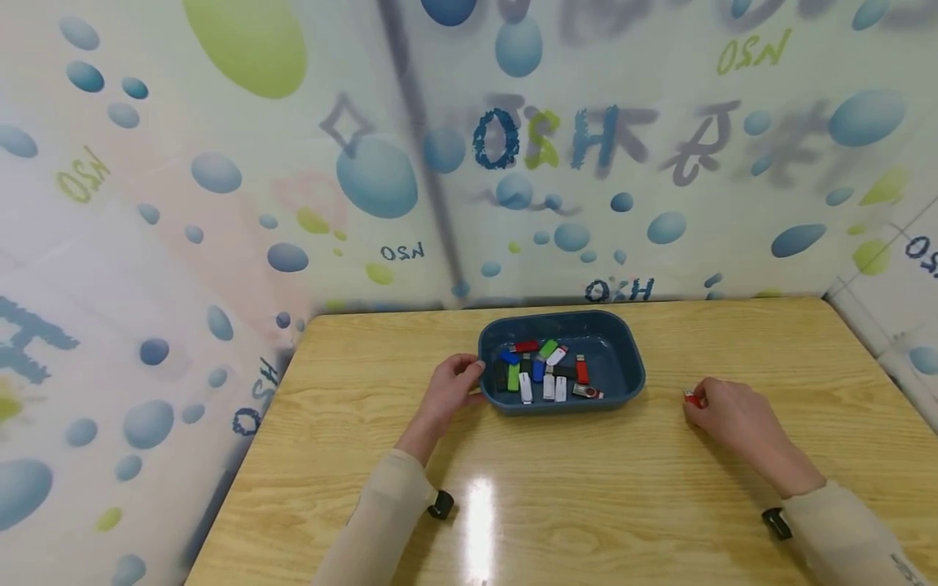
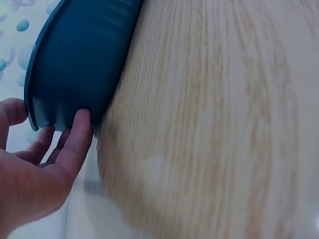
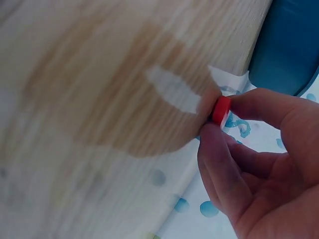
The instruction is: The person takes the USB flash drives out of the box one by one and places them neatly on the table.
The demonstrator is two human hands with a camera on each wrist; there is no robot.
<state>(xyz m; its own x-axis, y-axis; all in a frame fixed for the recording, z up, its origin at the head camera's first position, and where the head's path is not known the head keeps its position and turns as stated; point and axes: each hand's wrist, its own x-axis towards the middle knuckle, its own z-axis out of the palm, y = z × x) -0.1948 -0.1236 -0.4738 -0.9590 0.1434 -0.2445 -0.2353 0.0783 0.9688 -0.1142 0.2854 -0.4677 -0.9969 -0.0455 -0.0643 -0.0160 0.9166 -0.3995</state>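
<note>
A dark blue plastic tub [image 1: 610, 358] stands on the table with several USB flash drives in it. Among them are a red drive [image 1: 582, 372], a white drive [image 1: 526, 389], a green drive [image 1: 514, 377] and a swivel drive [image 1: 586, 391]. At the tub's left end my left hand [image 1: 447, 387] holds the rim, the thumb at its top edge and the fingers against the outer wall [image 2: 82, 64]. Right of the tub, my right hand [image 1: 736, 415] pinches another red USB flash drive [image 3: 221, 110] between thumb and fingers, low over the tabletop. Part of that drive is hidden by the fingers.
The wooden table [image 1: 586, 488] ends at the back against a wall covering [image 1: 454, 203] printed with blue and green drops. A dark strap piece [image 1: 441, 505] shows at the left sleeve, and another dark strap piece [image 1: 777, 523] at the right.
</note>
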